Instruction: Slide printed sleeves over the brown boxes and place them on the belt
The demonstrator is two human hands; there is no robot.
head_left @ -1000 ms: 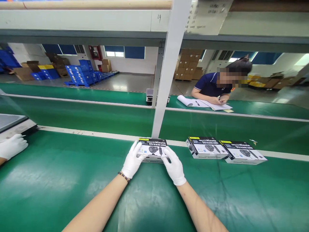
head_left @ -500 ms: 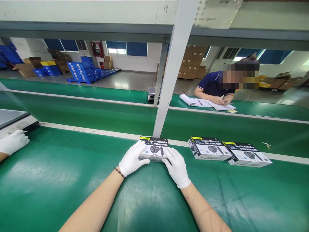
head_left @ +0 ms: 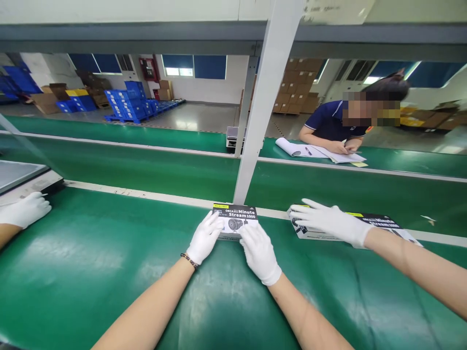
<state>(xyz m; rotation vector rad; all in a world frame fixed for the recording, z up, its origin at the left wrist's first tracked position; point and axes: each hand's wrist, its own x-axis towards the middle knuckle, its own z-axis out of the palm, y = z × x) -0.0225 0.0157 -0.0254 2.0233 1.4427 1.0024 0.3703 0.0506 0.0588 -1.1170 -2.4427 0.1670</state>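
Observation:
A small black-and-white product box [head_left: 237,214] marked "Minute Stream 1000" lies flat on the green bench, against its white back edge at the foot of the post. My left hand [head_left: 205,239], in a white glove with a beaded bracelet at the wrist, grips the box's left side. On the box's front right corner sits my gloved right hand [head_left: 261,255], fingers bent over the top. The undersides of the fingers are hidden. To the right, two similar boxes stand side by side, a left box [head_left: 310,233] and a right box [head_left: 387,223].
A co-worker's gloved hand [head_left: 332,222] reaches in from the right over the left box. Another gloved hand [head_left: 27,210] is at far left beside a flat-topped device [head_left: 25,180]. A white post [head_left: 257,107] rises ahead. Across the bench, a person [head_left: 330,121] leans over papers [head_left: 317,151].
A co-worker's hand has come in from the right onto the left of the two boxes. My right hand has shifted slightly left on its box. The view has moved slightly.

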